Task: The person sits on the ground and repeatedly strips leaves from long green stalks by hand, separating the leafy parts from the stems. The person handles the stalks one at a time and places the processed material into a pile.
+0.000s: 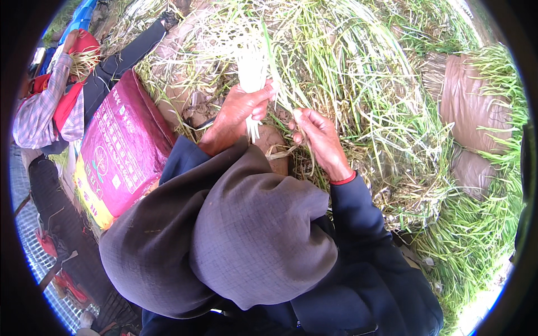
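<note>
A bundle of pale, chive-like stalks (252,69) stands in the grip of my left hand (235,111), with the white ends poking out below the fist. Just to the right, my right hand (321,140) pinches a thin pale green stalk (289,97) between thumb and fingertips. Around both hands spreads a heap of long green and yellowed leaves (353,80). Dry, straw-coloured leaf scraps (378,180) lie beside my right wrist, which has a red band. My knees in dark grey trousers (260,235) are below the hands.
A purple woven sack (126,138) bearing writing rests left of my knees. Beyond it sits another person (54,105) in a checked sleeve, holding pale stalks. On the right are a brown plastic-wrapped bundle (475,101) and more green leaves (470,239). White mesh (31,235) edges the lower left.
</note>
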Tool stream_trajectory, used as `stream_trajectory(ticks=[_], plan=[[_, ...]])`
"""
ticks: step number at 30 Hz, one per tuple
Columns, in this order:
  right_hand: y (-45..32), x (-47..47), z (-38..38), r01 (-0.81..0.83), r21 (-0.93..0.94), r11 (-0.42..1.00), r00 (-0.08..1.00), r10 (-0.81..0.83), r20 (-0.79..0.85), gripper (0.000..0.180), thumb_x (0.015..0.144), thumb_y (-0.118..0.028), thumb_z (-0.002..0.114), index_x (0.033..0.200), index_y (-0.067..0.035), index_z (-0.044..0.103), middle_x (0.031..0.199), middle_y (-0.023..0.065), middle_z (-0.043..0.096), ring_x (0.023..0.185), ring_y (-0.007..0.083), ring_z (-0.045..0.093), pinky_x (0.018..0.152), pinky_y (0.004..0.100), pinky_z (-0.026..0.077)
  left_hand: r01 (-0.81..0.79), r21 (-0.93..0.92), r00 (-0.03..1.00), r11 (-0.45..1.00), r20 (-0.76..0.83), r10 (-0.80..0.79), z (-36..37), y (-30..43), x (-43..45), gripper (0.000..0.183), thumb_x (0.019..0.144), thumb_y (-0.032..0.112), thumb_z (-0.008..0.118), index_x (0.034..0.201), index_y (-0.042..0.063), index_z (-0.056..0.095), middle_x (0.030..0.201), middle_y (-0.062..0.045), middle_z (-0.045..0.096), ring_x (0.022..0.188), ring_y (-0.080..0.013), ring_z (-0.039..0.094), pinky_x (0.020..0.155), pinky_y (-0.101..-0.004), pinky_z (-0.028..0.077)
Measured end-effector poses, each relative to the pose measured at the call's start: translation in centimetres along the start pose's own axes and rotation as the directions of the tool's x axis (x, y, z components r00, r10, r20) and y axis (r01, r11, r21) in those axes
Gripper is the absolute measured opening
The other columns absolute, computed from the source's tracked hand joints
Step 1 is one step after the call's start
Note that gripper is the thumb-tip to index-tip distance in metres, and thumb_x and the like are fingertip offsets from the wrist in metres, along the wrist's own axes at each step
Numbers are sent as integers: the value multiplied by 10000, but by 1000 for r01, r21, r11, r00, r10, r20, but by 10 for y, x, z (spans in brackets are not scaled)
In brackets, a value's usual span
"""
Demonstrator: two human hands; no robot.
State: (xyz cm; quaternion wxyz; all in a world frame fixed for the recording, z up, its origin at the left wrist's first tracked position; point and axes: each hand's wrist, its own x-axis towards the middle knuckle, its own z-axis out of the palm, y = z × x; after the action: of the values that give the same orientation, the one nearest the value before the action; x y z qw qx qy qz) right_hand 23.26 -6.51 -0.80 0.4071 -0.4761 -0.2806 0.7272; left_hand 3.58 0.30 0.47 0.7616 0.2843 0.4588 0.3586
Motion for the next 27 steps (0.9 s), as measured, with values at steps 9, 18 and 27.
stream_trajectory(ticks=[9,18,27], plan=[[2,11,4,-229,296,928,956,157,246,393,1024,-360,545,1175,-11,644,874,29,630,657,85,564,591,211,474,49,76,998,996,-38,-46,5,4,-2,196,922,167,714,1043,36,635,794,2,598,490,-13,382,433,-185,293],[13,14,16,-65,356,932,997,73,-10,288,1017,-273,573,1111,-10,644,903,64,673,708,125,644,625,234,518,-12,145,996,989,-81,24,6,4,-3,194,942,166,679,1055,11,646,856,-13,649,503,-18,386,442,-196,304],[3,-7,22,225,-286,931,960,-263,-101,222,1005,-179,586,835,-36,595,704,-62,487,636,28,396,572,223,330,25,-40,999,999,-27,-26,2,2,-1,216,939,158,676,1084,10,614,951,-59,666,500,-21,365,457,-188,322]])
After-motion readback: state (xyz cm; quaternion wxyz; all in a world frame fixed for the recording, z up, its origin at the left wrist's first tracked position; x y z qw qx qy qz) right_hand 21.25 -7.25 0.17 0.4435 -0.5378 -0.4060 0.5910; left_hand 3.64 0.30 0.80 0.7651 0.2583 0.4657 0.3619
